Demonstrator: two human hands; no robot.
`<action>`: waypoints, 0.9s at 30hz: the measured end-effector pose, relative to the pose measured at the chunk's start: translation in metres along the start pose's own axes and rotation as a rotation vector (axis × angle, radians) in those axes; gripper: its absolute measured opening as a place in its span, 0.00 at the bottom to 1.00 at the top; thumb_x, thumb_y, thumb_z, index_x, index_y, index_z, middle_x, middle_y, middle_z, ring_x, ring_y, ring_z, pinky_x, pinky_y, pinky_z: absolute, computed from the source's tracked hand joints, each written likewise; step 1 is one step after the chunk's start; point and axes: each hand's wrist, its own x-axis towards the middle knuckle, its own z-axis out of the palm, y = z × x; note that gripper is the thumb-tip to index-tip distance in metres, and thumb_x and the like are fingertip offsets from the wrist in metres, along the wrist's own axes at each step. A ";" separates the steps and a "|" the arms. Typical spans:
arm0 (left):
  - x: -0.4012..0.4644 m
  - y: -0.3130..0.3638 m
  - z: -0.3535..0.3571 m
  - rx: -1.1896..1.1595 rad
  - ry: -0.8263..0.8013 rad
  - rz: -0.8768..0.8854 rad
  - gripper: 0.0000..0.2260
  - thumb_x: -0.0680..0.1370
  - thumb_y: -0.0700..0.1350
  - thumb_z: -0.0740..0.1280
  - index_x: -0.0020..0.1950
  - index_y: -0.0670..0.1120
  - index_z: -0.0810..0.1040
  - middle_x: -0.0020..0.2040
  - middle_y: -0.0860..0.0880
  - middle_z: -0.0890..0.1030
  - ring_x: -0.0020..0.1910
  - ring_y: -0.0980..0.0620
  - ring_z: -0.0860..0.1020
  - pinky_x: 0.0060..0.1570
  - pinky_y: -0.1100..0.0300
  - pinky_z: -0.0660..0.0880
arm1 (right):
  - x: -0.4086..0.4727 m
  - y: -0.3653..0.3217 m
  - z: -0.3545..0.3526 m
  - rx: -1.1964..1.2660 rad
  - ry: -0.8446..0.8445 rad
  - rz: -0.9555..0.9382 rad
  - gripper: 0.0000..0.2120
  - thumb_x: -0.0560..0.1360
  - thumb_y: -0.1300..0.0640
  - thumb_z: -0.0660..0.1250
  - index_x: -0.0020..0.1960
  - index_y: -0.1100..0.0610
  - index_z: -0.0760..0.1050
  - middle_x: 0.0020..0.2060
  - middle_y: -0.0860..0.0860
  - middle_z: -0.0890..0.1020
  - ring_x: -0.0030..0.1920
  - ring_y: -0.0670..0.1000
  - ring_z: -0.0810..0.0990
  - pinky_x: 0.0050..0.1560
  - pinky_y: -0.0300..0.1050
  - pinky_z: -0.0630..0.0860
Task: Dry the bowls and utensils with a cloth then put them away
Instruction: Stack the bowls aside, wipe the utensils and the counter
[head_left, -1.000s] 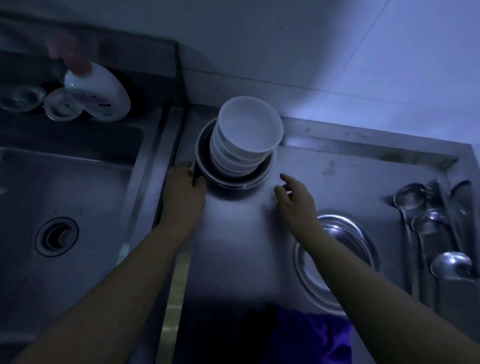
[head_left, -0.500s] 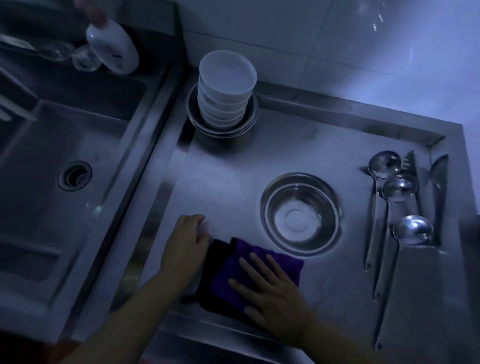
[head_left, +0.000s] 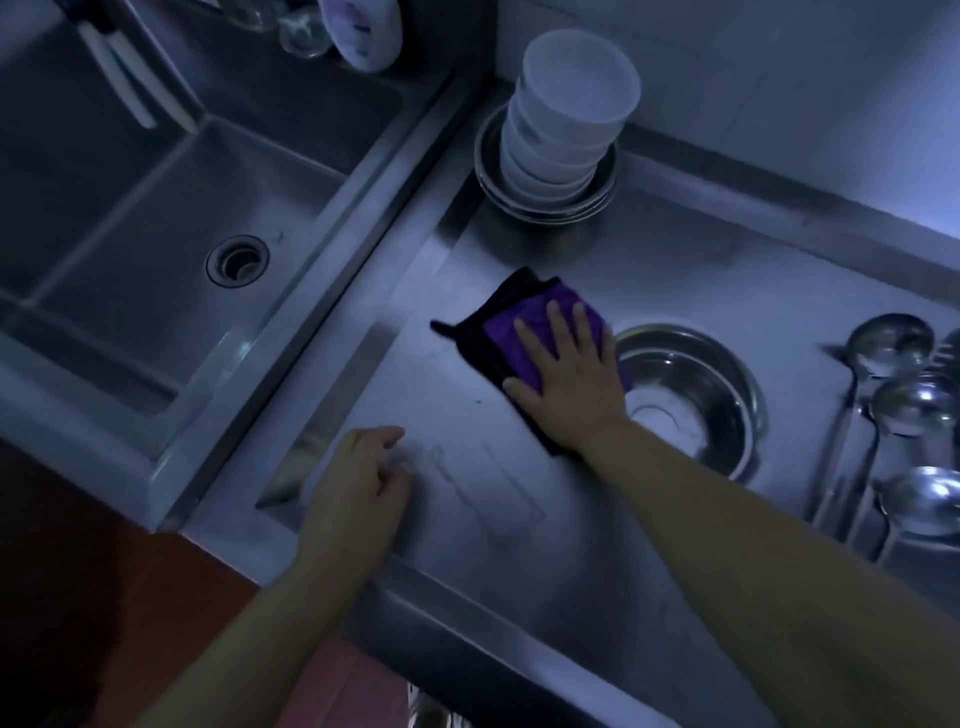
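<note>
A folded purple and black cloth (head_left: 511, 314) lies on the steel counter (head_left: 675, 270). My right hand (head_left: 569, 376) presses flat on it with straight fingers. My left hand (head_left: 358, 480) rests on the counter near its front edge, fingers loosely curled, holding nothing. A stack of white bowls (head_left: 569, 111) stands on several metal plates (head_left: 491, 171) in the back corner. An empty steel bowl (head_left: 701, 395) sits just right of the cloth. Several steel ladles and utensils (head_left: 906, 410) lie at the far right.
A deep steel sink (head_left: 156, 218) with a drain (head_left: 238, 259) is on the left. A white bottle (head_left: 366, 31) and glassware (head_left: 304, 34) sit behind the sink. White tiled wall (head_left: 779, 78) borders the counter's back.
My right hand has slid the cloth away from the front edge, up beside the steel bowl. My left hand has let go of the cloth and stayed near the front.
</note>
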 end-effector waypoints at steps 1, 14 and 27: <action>0.003 -0.005 -0.004 -0.008 0.011 -0.012 0.15 0.75 0.38 0.65 0.61 0.48 0.75 0.53 0.56 0.73 0.44 0.74 0.71 0.38 0.80 0.66 | 0.011 0.002 -0.001 -0.003 0.003 0.021 0.35 0.73 0.30 0.45 0.76 0.42 0.46 0.77 0.54 0.47 0.76 0.58 0.41 0.72 0.61 0.37; -0.023 -0.057 -0.069 -0.020 0.101 -0.110 0.14 0.77 0.42 0.61 0.62 0.52 0.73 0.55 0.56 0.72 0.44 0.59 0.75 0.42 0.59 0.74 | -0.057 -0.121 0.015 0.045 -0.033 -0.032 0.33 0.75 0.34 0.44 0.77 0.44 0.44 0.77 0.57 0.45 0.75 0.61 0.38 0.71 0.63 0.34; -0.050 -0.063 -0.092 0.018 0.122 0.002 0.12 0.78 0.41 0.63 0.61 0.44 0.76 0.57 0.46 0.76 0.49 0.54 0.74 0.52 0.55 0.73 | -0.141 -0.210 0.016 0.275 -0.217 -0.337 0.28 0.79 0.42 0.49 0.77 0.43 0.46 0.77 0.52 0.45 0.76 0.53 0.38 0.72 0.52 0.31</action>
